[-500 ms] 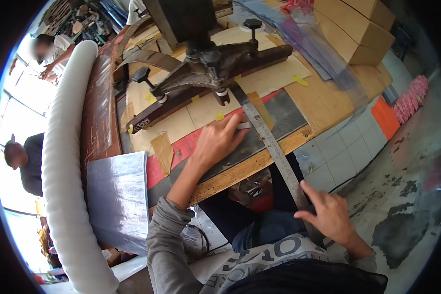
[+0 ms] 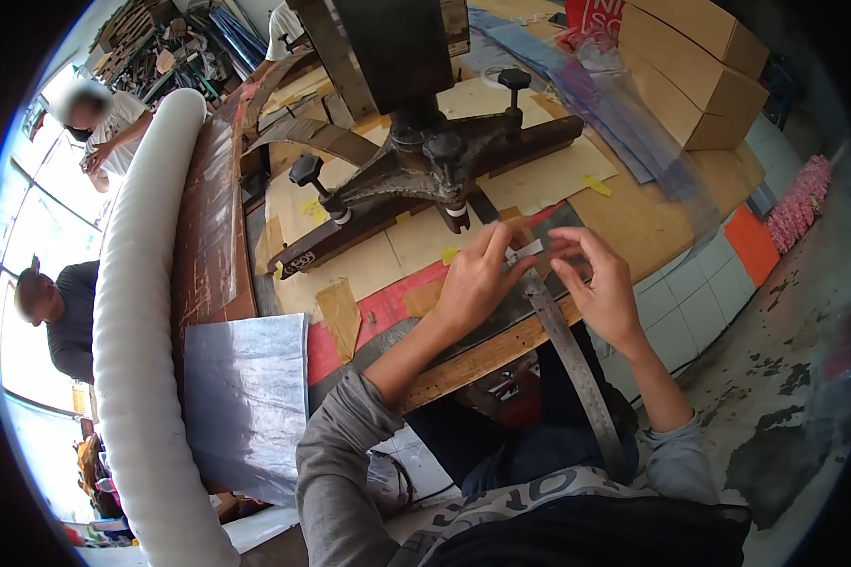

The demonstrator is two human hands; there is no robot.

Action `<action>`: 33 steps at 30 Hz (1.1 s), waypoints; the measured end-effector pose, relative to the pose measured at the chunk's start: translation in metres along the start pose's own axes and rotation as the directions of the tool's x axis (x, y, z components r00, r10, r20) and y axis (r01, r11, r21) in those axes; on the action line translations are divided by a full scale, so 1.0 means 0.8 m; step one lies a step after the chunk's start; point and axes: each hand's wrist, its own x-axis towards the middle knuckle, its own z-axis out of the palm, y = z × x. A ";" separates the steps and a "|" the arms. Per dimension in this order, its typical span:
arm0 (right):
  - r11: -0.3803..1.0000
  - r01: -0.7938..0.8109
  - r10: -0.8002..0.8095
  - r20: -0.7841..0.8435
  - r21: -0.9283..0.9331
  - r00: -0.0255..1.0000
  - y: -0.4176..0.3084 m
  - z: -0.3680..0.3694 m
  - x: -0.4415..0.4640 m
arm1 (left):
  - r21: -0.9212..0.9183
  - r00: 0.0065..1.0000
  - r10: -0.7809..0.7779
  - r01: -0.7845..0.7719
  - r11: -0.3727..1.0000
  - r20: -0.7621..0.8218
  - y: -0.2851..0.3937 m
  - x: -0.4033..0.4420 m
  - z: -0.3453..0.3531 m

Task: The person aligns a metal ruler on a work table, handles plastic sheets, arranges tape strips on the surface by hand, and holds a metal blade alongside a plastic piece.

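My left hand (image 2: pixel 479 285) pinches a small white piece (image 2: pixel 528 251) between thumb and fingertips, above the dark strip at the table's front edge. Close to its right, my right hand (image 2: pixel 596 288) is raised with fingers curved and apart, holding nothing that I can see. Beneath both hands a long flat metal bar (image 2: pixel 577 364) runs from under the press head toward my lap. Beyond the hands stands the dark metal press head (image 2: pixel 435 156), with a bar clamped across it and black knobs. Pale boards (image 2: pixel 359 248) with yellow tape lie under it.
A silvery plastic sheet (image 2: pixel 246 397) hangs over the table's left edge, beside a long white foam roll (image 2: pixel 147 331). Cardboard boxes (image 2: pixel 695 71) are stacked at the back right. Two people, one in a white shirt (image 2: pixel 118 132) and one in a dark shirt (image 2: pixel 74 321), are at the far left.
My right hand has left the near end of the metal bar and risen beside my left hand. The left hand, still pinching the white piece, appears further right in view.
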 end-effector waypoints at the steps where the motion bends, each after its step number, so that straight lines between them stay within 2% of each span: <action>1: 0.997 0.062 -0.064 -0.039 -0.050 0.997 -0.001 0.003 0.005 | 0.005 1.000 0.014 -0.014 1.000 -0.008 0.000 -0.001 -0.001; 2: 0.987 0.122 -0.130 -0.073 -0.103 0.989 -0.002 0.004 0.010 | 0.008 1.000 0.018 -0.018 1.000 -0.004 0.001 0.000 -0.002; 5: 0.972 0.188 -0.179 0.080 -0.138 0.981 -0.007 -0.001 0.023 | 0.011 1.000 0.022 -0.021 1.000 -0.009 0.005 0.000 -0.004; 8: 0.951 0.262 -0.235 0.164 -0.164 0.958 0.002 -0.009 0.034 | -0.005 0.999 0.022 -0.022 1.000 -0.039 0.000 -0.003 0.001; 11: 0.978 0.101 -0.050 0.267 -0.184 0.963 -0.002 -0.019 0.047 | -0.005 0.998 0.031 -0.031 1.000 -0.050 -0.005 -0.006 0.003; 14: 0.988 -0.058 0.110 0.392 -0.142 0.914 0.000 -0.029 0.061 | 0.020 0.996 0.048 -0.047 0.999 -0.070 -0.004 -0.008 0.008; 17: 0.996 -0.083 0.090 0.427 -0.036 0.900 0.025 -0.065 0.089 | 0.112 0.996 0.056 -0.048 0.993 -0.073 0.002 -0.008 0.008; 19: 0.999 -0.044 0.036 0.261 0.026 0.965 0.046 -0.103 0.131 | 0.220 0.997 0.080 -0.078 0.972 -0.001 0.000 -0.010 0.005; 21: 0.982 0.009 -0.010 0.004 0.190 1.000 0.055 -0.111 0.184 | 0.270 0.995 0.093 -0.095 0.958 0.019 -0.001 -0.011 0.008; 24: 0.988 -0.055 0.047 0.065 0.141 0.997 0.092 -0.101 0.283 | 0.308 0.986 0.154 -0.166 0.937 0.065 -0.005 -0.012 0.011; 26: 0.992 -0.123 0.110 0.237 0.038 0.965 0.128 -0.073 0.357 | 0.314 0.984 0.164 -0.178 0.933 0.072 -0.006 -0.012 0.015; 28: 0.997 0.044 -0.067 0.491 0.060 0.869 0.109 -0.040 0.374 | 0.319 0.981 0.180 -0.194 0.928 0.072 -0.005 -0.015 0.017; 29: 1.000 -0.022 0.011 0.578 0.011 0.816 0.104 -0.019 0.378 | 0.337 0.981 0.148 -0.182 0.924 0.124 -0.005 -0.017 0.016; 31: 0.987 -0.121 0.163 0.710 -0.110 0.685 0.109 0.018 0.400 | 0.334 0.978 0.173 -0.203 0.920 0.116 -0.008 -0.017 0.018; 33: 0.984 0.123 0.042 0.842 -0.128 0.538 0.115 0.045 0.416 | 0.334 0.977 0.175 -0.205 0.920 0.120 -0.007 -0.018 0.020</action>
